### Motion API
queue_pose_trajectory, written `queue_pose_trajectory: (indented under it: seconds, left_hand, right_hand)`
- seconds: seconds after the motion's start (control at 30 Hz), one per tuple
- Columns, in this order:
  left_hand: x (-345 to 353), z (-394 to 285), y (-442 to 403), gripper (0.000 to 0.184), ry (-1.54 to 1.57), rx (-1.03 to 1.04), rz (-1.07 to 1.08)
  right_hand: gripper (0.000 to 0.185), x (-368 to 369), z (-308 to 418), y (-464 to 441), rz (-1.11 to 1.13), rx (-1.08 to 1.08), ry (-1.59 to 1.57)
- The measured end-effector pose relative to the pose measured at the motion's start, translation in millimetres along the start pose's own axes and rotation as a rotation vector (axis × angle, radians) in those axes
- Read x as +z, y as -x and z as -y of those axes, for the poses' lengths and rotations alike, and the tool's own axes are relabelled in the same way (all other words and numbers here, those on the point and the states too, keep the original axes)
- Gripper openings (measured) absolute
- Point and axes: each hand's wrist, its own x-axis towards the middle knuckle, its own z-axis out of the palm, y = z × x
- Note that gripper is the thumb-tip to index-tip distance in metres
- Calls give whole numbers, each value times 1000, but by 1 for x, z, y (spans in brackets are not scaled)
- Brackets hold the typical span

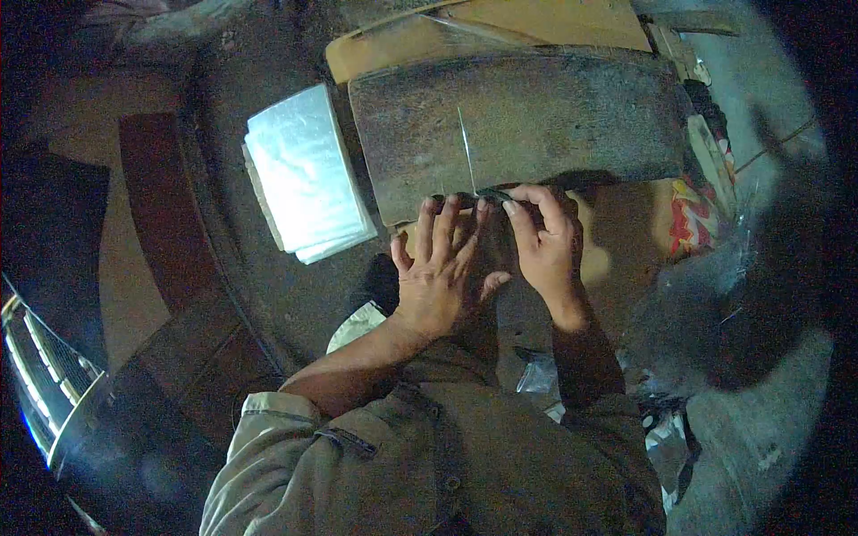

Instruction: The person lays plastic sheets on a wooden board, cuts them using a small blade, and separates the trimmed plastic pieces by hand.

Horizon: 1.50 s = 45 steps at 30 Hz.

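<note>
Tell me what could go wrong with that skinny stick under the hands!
The thin stick pokes out past the fingertips of the left hand, so a hard push might bend or snap it.

Both that hand and the right hand are working at the board's near edge, so the dark piece at their fingertips could slip off.

The shiny sheets beside the board aren't lined up neatly, so a bump might slide them.
</note>
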Motion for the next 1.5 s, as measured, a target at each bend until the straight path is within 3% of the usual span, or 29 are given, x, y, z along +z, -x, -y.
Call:
queue_pose_trajectory:
  seconds: [0.33,0.43,0.53,0.57,0.67,0.77,0.87,0.93,1.0,1.07,1.13,1.2,1.23,1.33,1.37,1.5]
  left_hand:
    - [-2,-1,0,80,5,-4,6]
    - [-7,-4,-1,81,-15,-33,59]
    - [-10,-5,-3,83,12,-49,122]
    - [-9,-4,-3,83,55,-64,111]
    - [-4,-3,-2,84,62,-71,110]
    - [-5,-3,-2,82,28,-64,118]
    - [12,7,6,76,-1,-16,79]
    - [11,10,16,71,-41,28,37]
    - [2,10,28,57,-26,85,110]
    - [9,17,45,56,-19,106,106]
    - [6,19,60,54,77,97,175]
    - [18,28,74,55,-20,168,103]
    - [12,26,77,55,46,149,120]
    - [1,26,82,56,67,148,131]
    - [-1,27,83,55,142,111,162]
    - [-23,21,76,54,309,-33,231]
  right_hand:
    - [11,8,-1,-4,-83,-97,11]
    - [11,1,-12,-4,-157,-58,47]
    - [13,-13,-20,-9,-386,72,-66]
    - [16,-24,-20,-13,-436,64,93]
    - [16,-42,-53,-28,-546,25,159]
    - [18,-48,-75,-35,-506,45,271]
    - [23,-41,-44,-29,-561,7,143]
    - [29,-39,-34,-12,-546,5,178]
    - [30,-26,-44,9,-503,66,26]
    - [31,-9,-49,30,-365,144,-62]
    - [32,14,-53,44,-206,237,-313]
    - [34,40,-58,49,-187,254,-598]
    - [38,36,-61,47,-50,248,-463]
    - [39,55,-52,38,-136,360,-504]
    - [41,52,-56,32,0,320,-524]
    - [40,52,-40,23,12,309,-408]
